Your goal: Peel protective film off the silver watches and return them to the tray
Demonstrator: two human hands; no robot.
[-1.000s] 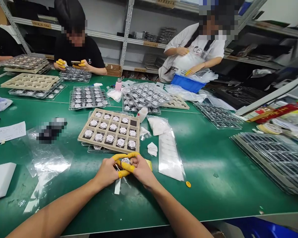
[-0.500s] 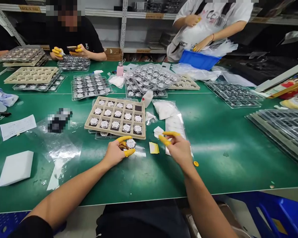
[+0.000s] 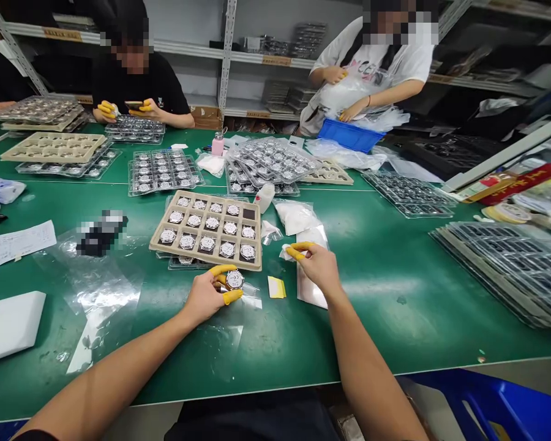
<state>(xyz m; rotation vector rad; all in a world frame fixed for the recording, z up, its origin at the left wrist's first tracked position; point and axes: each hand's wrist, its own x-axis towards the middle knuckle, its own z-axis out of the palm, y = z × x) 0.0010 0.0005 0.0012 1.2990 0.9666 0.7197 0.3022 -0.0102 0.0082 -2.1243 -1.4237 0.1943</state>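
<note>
My left hand (image 3: 206, 294), with yellow finger cots, pinches a round silver watch case (image 3: 234, 280) just in front of a beige tray (image 3: 205, 261) filled with several similar watch cases. My right hand (image 3: 316, 263), also in yellow cots, reaches over clear plastic bags (image 3: 310, 291) and closes thumb and forefinger on a small white cloth piece (image 3: 285, 252). A small yellow pad (image 3: 276, 287) lies on the green table between my hands.
Clear trays of watch cases (image 3: 164, 172) and a stack of them (image 3: 273, 162) lie further back. Two people work opposite; one holds a bag over a blue bin (image 3: 348, 136). Black trays (image 3: 509, 269) lie at right, white foam (image 3: 9, 324) at left.
My right hand left the watch case, swung right, then came down onto the white cloth piece by the bags. My left hand kept the watch case.
</note>
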